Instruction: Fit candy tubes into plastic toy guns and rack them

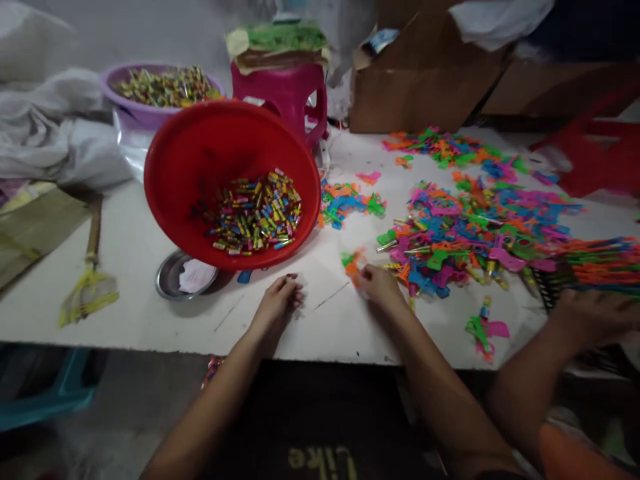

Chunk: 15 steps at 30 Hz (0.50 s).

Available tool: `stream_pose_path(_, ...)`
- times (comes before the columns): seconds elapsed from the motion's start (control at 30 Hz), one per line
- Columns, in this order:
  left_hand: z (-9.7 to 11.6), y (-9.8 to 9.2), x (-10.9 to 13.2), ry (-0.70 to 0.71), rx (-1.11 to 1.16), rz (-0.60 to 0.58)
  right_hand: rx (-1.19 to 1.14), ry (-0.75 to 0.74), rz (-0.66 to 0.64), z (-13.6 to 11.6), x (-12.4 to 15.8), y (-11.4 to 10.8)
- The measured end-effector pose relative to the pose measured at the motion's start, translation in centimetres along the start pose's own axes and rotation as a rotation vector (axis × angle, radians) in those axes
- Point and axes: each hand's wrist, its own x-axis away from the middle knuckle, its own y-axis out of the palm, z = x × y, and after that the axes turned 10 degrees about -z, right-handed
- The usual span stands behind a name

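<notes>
My right hand (383,288) pinches a small orange and green plastic toy gun (353,267) just above the white table. My left hand (278,297) is closed, thumb against the fingers, close to the table; what it holds, if anything, is too small to make out. Behind my left hand a red basin (190,147) leans tilted toward me, with many small shiny wrapped tubes (260,213) inside. To the right of my right hand lies a large heap of colourful plastic toy guns (450,233), with some shiny tubes among them.
A steel bowl (167,280) with white paper stands left of the basin. Behind are a purple basin (145,115) of tubes, a pink stool (275,83) and a cardboard box (405,100). A yellow-ended tool (90,293) lies left. Another person's hand (585,317) is at right.
</notes>
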Motion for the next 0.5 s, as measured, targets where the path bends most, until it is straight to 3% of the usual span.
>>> stream_pose_path(0.1,-1.1,2.2,-0.7,-0.049,0.008,-0.077,-0.171,-0.029,-0.028,0.1,3.6,1.9)
stream_pose_path(0.2,-0.9,3.6,-0.3,-0.057,-0.002,-0.16,-0.418,-0.155,-0.146,-1.9,5.6,3.3)
stream_pose_path(0.33,0.5,3.6,1.1,-0.001,-0.036,-0.187,-0.534,-0.298,-0.355,-4.8,6.4,3.7)
stream_pose_path(0.5,1.6,3.1,2.7,0.106,-0.152,-0.132,-0.871,-0.196,-0.383,-6.3,5.7,4.0)
